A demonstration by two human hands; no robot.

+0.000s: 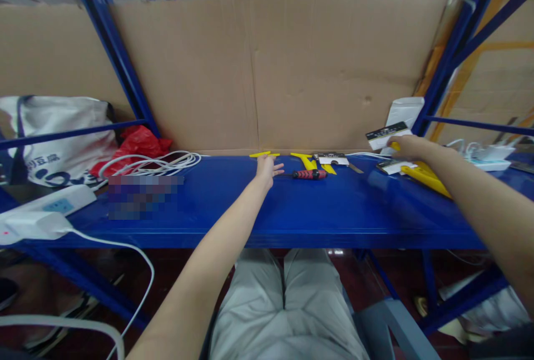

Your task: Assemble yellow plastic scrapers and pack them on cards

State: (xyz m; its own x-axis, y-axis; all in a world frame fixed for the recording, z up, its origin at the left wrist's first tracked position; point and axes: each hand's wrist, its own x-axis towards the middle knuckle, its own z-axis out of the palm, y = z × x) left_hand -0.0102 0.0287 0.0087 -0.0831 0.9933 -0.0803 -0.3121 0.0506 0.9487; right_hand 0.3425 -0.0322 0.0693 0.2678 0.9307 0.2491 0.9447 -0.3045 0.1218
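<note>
My left hand (pixel 267 169) reaches over the blue shelf (pixel 292 210), fingers spread, just in front of a thin yellow tool (pixel 263 154) lying at the back edge. To its right lies a red-and-black screwdriver (pixel 309 174) and a yellow-handled tool (pixel 311 162) with a small dark card (pixel 331 158). My right hand (pixel 406 147) is curled around a black-and-white packet (pixel 386 134), resting above a large yellow tool (pixel 425 176) on the shelf.
A cardboard sheet (pixel 271 70) backs the shelf. At the left sit a coiled white cable (pixel 154 162), a red bag (pixel 139 143), a white tote bag (pixel 54 137) and a power strip (pixel 45 204). Blue rack posts (pixel 450 54) stand on both sides.
</note>
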